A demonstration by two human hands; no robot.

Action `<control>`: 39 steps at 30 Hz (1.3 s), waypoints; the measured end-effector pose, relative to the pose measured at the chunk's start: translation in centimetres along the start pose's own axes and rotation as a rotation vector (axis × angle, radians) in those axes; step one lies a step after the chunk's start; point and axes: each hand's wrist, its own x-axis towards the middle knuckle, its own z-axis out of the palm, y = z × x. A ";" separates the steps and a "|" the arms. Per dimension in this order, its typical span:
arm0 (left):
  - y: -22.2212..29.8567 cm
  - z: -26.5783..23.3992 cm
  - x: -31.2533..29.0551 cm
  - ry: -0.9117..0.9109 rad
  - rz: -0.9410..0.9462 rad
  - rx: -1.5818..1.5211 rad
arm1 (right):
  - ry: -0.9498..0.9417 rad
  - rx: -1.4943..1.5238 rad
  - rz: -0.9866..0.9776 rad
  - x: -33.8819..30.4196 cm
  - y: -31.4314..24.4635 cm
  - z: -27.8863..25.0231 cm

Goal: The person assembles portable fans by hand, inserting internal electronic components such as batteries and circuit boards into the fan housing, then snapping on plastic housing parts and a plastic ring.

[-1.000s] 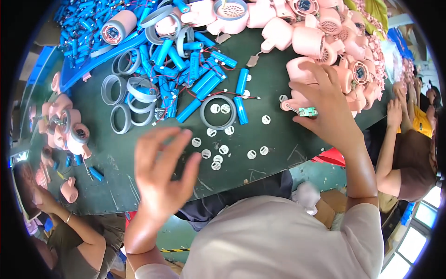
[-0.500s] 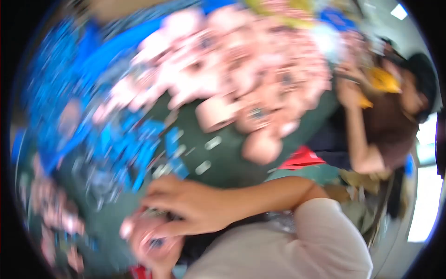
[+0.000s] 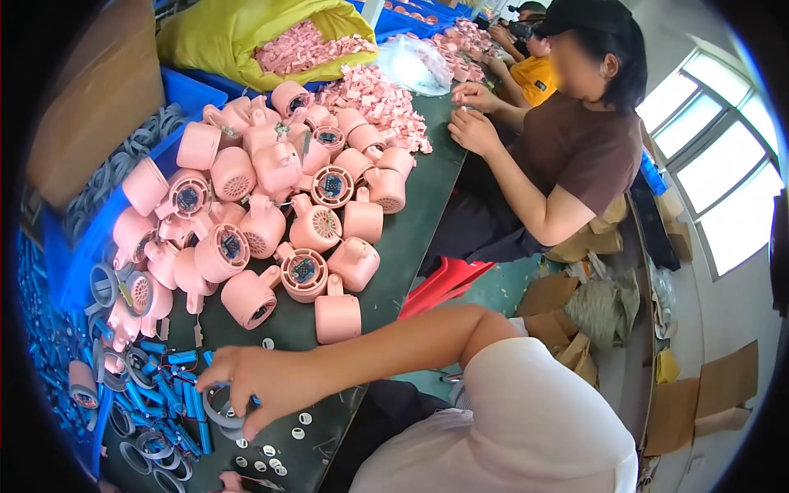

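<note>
My right hand (image 3: 267, 382) reaches in from the right over the near edge of a pile of parts, its fingers curved and spread apart. Thumb and fingertips hover at or touch a grey ring (image 3: 220, 413); whether they bear on it cannot be made out. Blue cylindrical battery cells (image 3: 193, 403) with thin wires lie beside the fingers, among more grey rings (image 3: 154, 444). My left hand does not show. A bit of a pink part (image 3: 233, 480) pokes in at the lower edge, mostly cut off.
Pink fan-like housings (image 3: 279, 168) are heaped on the dark green table (image 3: 394, 283). Small white discs (image 3: 269, 451) lie near my hand. A yellow sack (image 3: 201, 41) of small pink pieces stands behind. Blue bins line the left. A co-worker (image 3: 575, 131) sits at the right.
My right hand has left the pink housing it held low at the left and now reaches over the rings and battery cells. The view has swung and sharpened; the left hand has dropped out of sight.
</note>
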 end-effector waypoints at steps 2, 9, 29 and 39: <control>0.5 -0.7 0.5 -0.063 -0.025 -0.003 | 0.077 -0.025 0.027 0.0 -0.5 -1.3; 2.3 -2.3 0.3 -0.140 -0.084 0.045 | 0.233 -0.045 0.163 -0.6 -3.8 -5.5; 1.9 3.6 -0.4 0.116 -0.239 0.208 | 0.185 1.224 0.349 -0.2 -2.9 -6.3; 1.9 2.6 -2.0 0.359 -0.245 -0.281 | 0.534 0.992 0.423 -0.5 -4.2 -9.2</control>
